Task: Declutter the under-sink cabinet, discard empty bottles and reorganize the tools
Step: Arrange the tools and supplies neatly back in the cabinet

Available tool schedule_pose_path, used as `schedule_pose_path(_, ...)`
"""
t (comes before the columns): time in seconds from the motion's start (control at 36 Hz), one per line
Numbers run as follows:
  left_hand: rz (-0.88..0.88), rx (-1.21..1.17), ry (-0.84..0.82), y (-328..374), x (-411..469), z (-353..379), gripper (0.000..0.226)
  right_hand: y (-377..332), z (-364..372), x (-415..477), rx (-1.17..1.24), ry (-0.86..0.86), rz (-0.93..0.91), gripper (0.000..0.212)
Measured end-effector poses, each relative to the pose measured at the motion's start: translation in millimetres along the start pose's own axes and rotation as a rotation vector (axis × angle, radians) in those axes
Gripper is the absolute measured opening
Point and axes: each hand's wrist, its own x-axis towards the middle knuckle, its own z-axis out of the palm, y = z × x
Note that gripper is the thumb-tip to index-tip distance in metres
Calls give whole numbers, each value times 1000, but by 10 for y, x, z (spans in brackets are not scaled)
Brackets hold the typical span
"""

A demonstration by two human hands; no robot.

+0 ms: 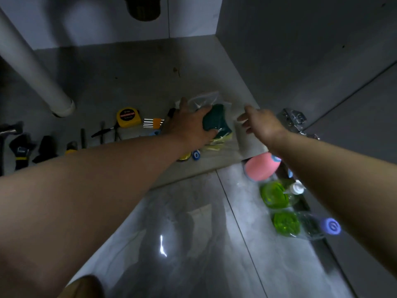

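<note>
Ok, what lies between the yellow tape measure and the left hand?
Head view: a small orange piece with white prongs lies on the cabinet floor between the yellow tape measure and the left hand gripping the bagged sponge.

Home under-sink cabinet, open onto a tiled floor.
A white plastic drain pipe (pixel 36 67) slants down between grey cabinet panels (pixel 290 50) with a metal door hinge (pixel 293 119); a yellow tape measure (pixel 128 117) lies inside, and clear green bottles (pixel 275 194) lie outside on glossy grey floor tiles (pixel 193 233).
</note>
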Motion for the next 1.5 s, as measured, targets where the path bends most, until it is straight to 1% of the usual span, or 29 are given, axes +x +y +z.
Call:
schedule_pose_path(0.06,4,-12,-3,52,1,-34,77,97,-200,-94,-300,125,-73,31)
schedule_pose_path(0.11,9,-13,16,112,-10,-67,77,212,-358,-229,-573,193,-102,30)
schedule_pose_path(0.14,11,-15,25,138,-18,-83,77,283,-413,-290,-656,213,-113,30)
schedule_pose_path(0.22,25,2,31,198,-66,-120,79,525,-466,-434,-812,247,-135,31)
schedule_pose_path(0.31,50,14,59,231,-133,-153,78,754,-425,-512,-912,157,-96,36)
schedule_pose_path(0.36,76,50,71,229,-197,-171,77,855,-386,-535,-908,142,-108,36)
schedule_pose_path(0.44,127,125,80,183,-327,-178,76,912,-380,-556,-845,179,-120,28)
schedule_pose_path(0.5,179,171,55,148,-433,-167,73,901,-434,-598,-816,176,-110,32)
schedule_pose_path(0.61,280,289,-66,94,-551,-156,68,715,-635,-739,-903,215,-137,44)
schedule_pose_path(0.67,283,327,-125,91,-560,-167,68,534,-765,-817,-929,280,-211,42)
schedule_pose_path(0.72,277,335,-168,104,-557,-176,68,333,-914,-871,-931,396,-303,38)
schedule_pose_path(0.78,269,328,-183,122,-560,-174,66,127,-1059,-886,-893,488,-376,31)
schedule_pose_path(0.81,268,321,-176,132,-561,-167,65,30,-1122,-871,-862,508,-399,30)
schedule_pose_path(0.86,267,304,-153,159,-563,-147,63,-142,-1216,-800,-769,500,-421,29)
schedule_pose_path(0.94,268,278,-113,205,-540,-102,66,-316,-1259,-623,-632,484,-410,27)
schedule_pose_path(1.11,247,224,-121,223,-384,-16,75,-459,-1065,-141,-492,475,-335,23)
schedule_pose_path(1.25,236,255,-126,160,-258,53,76,-546,-901,226,-432,492,-318,21)
schedule_pose_path(1.33,256,267,-121,138,-210,45,74,-583,-849,387,-398,492,-319,34)
schedule_pose_path(1.44,262,282,-132,143,-203,26,74,-580,-819,488,-384,458,-280,30)
schedule_pose_path(1.5,251,277,-135,149,-212,26,76,-550,-834,451,-389,449,-274,33)
